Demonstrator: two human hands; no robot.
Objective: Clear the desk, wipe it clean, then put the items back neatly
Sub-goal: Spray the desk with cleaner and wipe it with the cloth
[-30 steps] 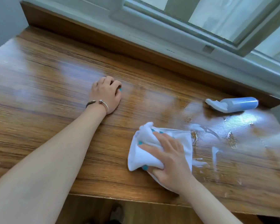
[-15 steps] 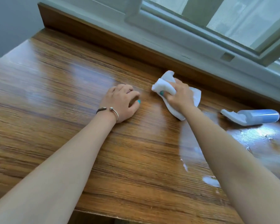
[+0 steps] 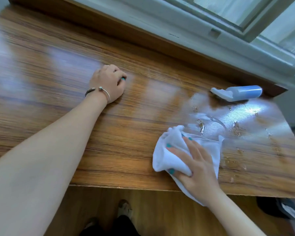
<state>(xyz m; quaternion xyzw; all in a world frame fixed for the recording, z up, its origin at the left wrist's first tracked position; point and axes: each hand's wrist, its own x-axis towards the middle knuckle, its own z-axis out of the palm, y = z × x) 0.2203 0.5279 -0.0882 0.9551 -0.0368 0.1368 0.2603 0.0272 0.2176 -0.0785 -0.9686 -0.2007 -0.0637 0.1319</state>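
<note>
The right hand [image 3: 197,169] has come back from the far edge of the brown wooden tabletop [image 3: 126,137], near the window, to the near edge at the lower right of the frame. It has brought the soft white cloth [image 3: 170,150] with it.

The right hand lies on top of the cloth. Its fingers spread over the cloth and its thumb tucks under a fold, so its grip has hold of the bunched cloth and presses it down on the wood. One corner of the cloth hangs past the near edge of the tabletop.

The left hand [image 3: 108,82] rests on the tabletop in the middle of the frame. Its fingers are curled under into a loose fist, and its grip holds nothing. A thin silver bracelet [image 3: 100,91] sits on that wrist.

Just past the cloth, toward the right side of the frame, the wood is wet and shiny with white streaks and small brown crumbs [image 3: 237,129]. A pale blue plastic spray bottle with a white nozzle [image 3: 237,93] lies on its side at the far right of the tabletop, well apart from both hands.

A grey window frame [image 3: 211,31] runs across the top of the frame. Below the tabletop edge a foot stands on the wooden floor [image 3: 160,210].
</note>
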